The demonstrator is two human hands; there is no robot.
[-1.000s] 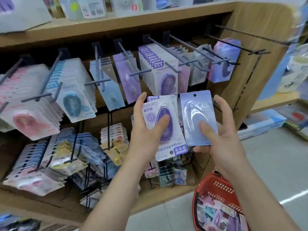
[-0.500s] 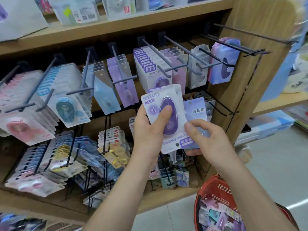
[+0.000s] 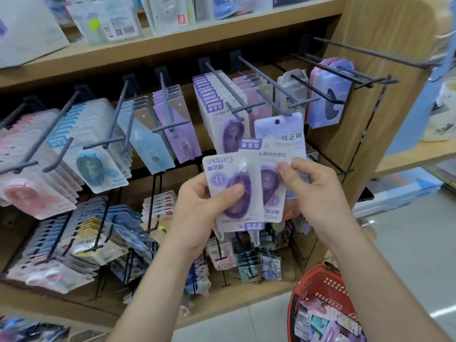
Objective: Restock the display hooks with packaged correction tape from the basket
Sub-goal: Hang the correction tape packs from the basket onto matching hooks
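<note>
Purple correction tape pack [image 3: 229, 191] is gripped upside down by the left hand [image 3: 197, 211]; two more packs [image 3: 278, 146] are pinched by the right hand [image 3: 313, 191], before the display hooks [image 3: 225, 88]. Sorting seems under way; next, one hole must be aligned with a matching hook.

Bright even light, blurred warped edges

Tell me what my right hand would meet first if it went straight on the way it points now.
Probably the front end of the grey hook just above the lavender pack that the right hand pinches, then the pink packs hanging behind. Depth is unclear.
</note>
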